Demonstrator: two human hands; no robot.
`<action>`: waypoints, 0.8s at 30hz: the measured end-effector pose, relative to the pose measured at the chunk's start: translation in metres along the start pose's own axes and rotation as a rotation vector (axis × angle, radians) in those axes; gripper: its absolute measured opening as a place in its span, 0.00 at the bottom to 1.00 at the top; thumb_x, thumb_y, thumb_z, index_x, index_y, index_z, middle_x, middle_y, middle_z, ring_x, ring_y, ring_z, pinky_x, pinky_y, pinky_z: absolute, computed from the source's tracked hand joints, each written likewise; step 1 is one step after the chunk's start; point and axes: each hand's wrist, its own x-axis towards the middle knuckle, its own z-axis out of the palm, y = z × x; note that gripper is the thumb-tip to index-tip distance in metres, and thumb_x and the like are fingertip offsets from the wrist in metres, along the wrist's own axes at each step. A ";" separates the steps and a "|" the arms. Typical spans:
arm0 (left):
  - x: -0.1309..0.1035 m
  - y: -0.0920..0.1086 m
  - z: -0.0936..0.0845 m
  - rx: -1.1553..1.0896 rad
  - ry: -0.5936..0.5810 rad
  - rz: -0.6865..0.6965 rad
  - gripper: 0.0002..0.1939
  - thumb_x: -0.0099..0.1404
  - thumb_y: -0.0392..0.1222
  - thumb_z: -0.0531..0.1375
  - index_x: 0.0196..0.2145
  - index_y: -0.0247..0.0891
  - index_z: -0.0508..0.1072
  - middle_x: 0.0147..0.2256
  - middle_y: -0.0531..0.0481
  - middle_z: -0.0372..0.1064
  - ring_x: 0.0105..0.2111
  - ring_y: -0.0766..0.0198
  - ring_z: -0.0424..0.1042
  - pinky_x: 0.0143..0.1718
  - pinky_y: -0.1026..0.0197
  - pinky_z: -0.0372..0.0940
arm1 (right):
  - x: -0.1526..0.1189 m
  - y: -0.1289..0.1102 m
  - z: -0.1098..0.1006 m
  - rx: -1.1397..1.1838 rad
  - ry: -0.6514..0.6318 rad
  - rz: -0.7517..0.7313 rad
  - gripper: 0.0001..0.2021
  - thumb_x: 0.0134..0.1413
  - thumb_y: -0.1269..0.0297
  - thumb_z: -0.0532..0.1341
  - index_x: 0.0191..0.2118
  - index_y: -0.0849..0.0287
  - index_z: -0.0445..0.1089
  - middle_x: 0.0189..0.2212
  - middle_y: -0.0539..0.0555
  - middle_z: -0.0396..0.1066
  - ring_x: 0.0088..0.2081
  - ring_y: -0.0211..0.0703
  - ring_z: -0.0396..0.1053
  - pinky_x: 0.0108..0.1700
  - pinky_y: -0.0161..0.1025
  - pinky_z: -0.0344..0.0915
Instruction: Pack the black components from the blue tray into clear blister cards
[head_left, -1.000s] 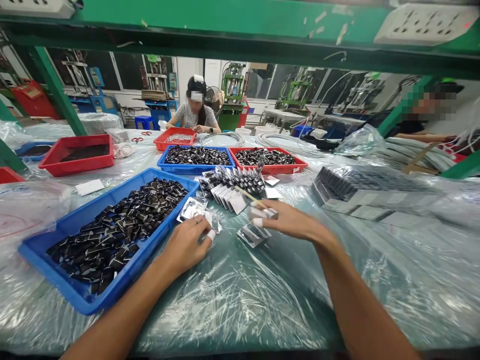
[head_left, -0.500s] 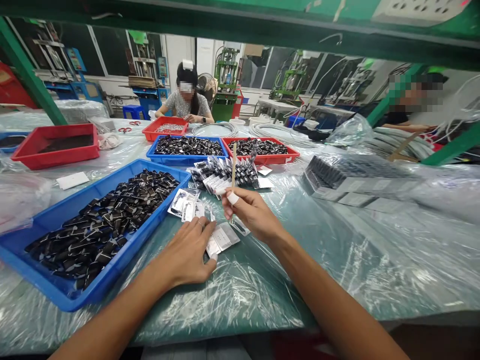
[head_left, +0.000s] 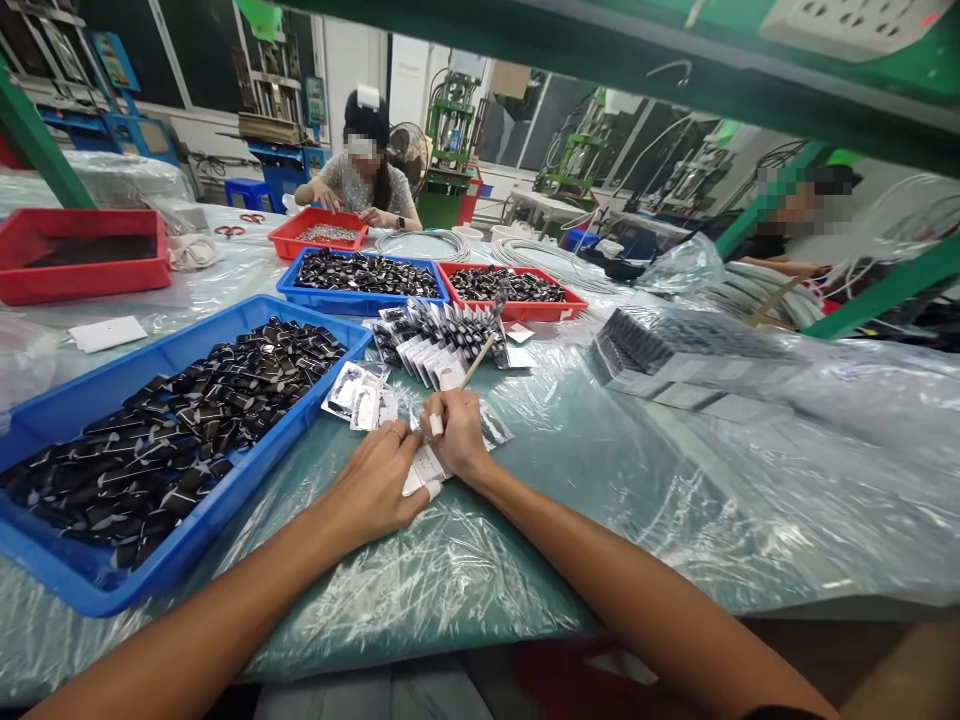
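Observation:
My left hand (head_left: pixel 379 478) rests on the plastic-covered table, fingers spread over a small white packet (head_left: pixel 424 470). Closed round a thin wooden stick (head_left: pixel 478 360), my right hand (head_left: pixel 455 428) is low over the same packet, close to the left fingertips. White tape wraps a finger of the right hand and the left thumb. Several packets with dark pieces (head_left: pixel 361 396) lie just beyond the left hand. Behind the hands is a row of overlapping packets (head_left: pixel 431 345). The stick's lower end is hidden by the right hand.
A large blue tray (head_left: pixel 247 490) of black parts stands at left. Behind are a smaller blue tray (head_left: pixel 360 302), red trays (head_left: pixel 517 308) and cable coils. Stacked packs (head_left: pixel 675 360) under plastic lie right. A person (head_left: pixel 367 160) sits across the table. A green beam crosses above.
My right hand has come down and left onto the packet, and the stick now leans to the right. My left hand stays on the packet. The camera view has shifted and tilted.

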 end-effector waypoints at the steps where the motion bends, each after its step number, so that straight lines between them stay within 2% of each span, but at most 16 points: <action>1: -0.001 0.001 0.000 0.015 0.005 -0.008 0.21 0.63 0.47 0.55 0.51 0.33 0.65 0.44 0.39 0.62 0.45 0.47 0.64 0.48 0.46 0.63 | -0.003 -0.001 -0.001 -0.029 -0.036 0.040 0.31 0.52 0.44 0.61 0.10 0.57 0.52 0.09 0.44 0.45 0.13 0.30 0.43 0.17 0.33 0.39; 5: -0.003 0.003 -0.002 0.044 0.002 -0.046 0.19 0.63 0.46 0.54 0.50 0.34 0.66 0.46 0.38 0.61 0.47 0.47 0.64 0.48 0.46 0.63 | -0.016 -0.022 -0.012 -0.149 -0.280 0.354 0.29 0.56 0.47 0.58 0.11 0.58 0.55 0.09 0.43 0.44 0.13 0.30 0.41 0.17 0.33 0.37; 6: -0.003 0.002 -0.002 0.032 -0.008 -0.042 0.19 0.63 0.46 0.54 0.49 0.34 0.66 0.46 0.38 0.61 0.46 0.47 0.64 0.48 0.46 0.63 | -0.017 -0.029 -0.014 -0.164 -0.309 0.393 0.27 0.56 0.48 0.58 0.12 0.58 0.57 0.10 0.43 0.44 0.13 0.30 0.41 0.17 0.33 0.38; 8: -0.004 0.001 -0.006 0.011 -0.021 -0.031 0.21 0.63 0.47 0.54 0.51 0.34 0.66 0.46 0.38 0.61 0.46 0.48 0.64 0.48 0.47 0.63 | -0.016 -0.042 -0.015 -0.140 -0.279 0.352 0.22 0.55 0.50 0.59 0.17 0.60 0.63 0.12 0.43 0.46 0.15 0.30 0.43 0.19 0.33 0.42; 10: -0.006 -0.001 -0.011 0.031 0.001 -0.060 0.26 0.61 0.50 0.56 0.53 0.34 0.65 0.48 0.38 0.62 0.47 0.47 0.64 0.50 0.46 0.63 | -0.010 -0.050 -0.010 -0.050 -0.198 0.213 0.15 0.53 0.53 0.61 0.25 0.60 0.68 0.14 0.43 0.49 0.17 0.31 0.45 0.21 0.33 0.46; 13: -0.007 -0.002 -0.018 0.092 0.008 -0.135 0.28 0.58 0.51 0.57 0.53 0.32 0.65 0.47 0.37 0.64 0.48 0.45 0.64 0.49 0.45 0.63 | -0.002 -0.047 0.002 0.099 -0.098 0.057 0.13 0.53 0.54 0.60 0.26 0.58 0.66 0.13 0.40 0.44 0.16 0.31 0.39 0.20 0.33 0.43; 16: -0.006 -0.002 -0.020 0.087 -0.042 -0.144 0.23 0.58 0.47 0.56 0.49 0.33 0.69 0.44 0.39 0.66 0.46 0.46 0.66 0.45 0.48 0.64 | 0.001 -0.029 0.011 0.144 -0.064 0.081 0.15 0.52 0.55 0.58 0.22 0.58 0.62 0.12 0.39 0.38 0.15 0.30 0.33 0.19 0.32 0.38; 20: -0.006 -0.002 -0.018 0.067 -0.051 -0.136 0.22 0.58 0.47 0.56 0.48 0.33 0.69 0.44 0.39 0.66 0.46 0.46 0.66 0.44 0.48 0.64 | 0.001 -0.004 0.015 0.116 -0.022 0.097 0.17 0.51 0.52 0.59 0.19 0.58 0.60 0.10 0.39 0.39 0.14 0.29 0.34 0.18 0.32 0.37; 24: -0.005 -0.002 -0.017 0.070 -0.045 -0.132 0.23 0.58 0.46 0.57 0.49 0.32 0.69 0.45 0.38 0.66 0.46 0.46 0.67 0.44 0.48 0.64 | 0.000 0.004 0.017 0.018 -0.058 0.072 0.22 0.53 0.49 0.58 0.17 0.58 0.59 0.09 0.40 0.41 0.13 0.28 0.37 0.17 0.32 0.38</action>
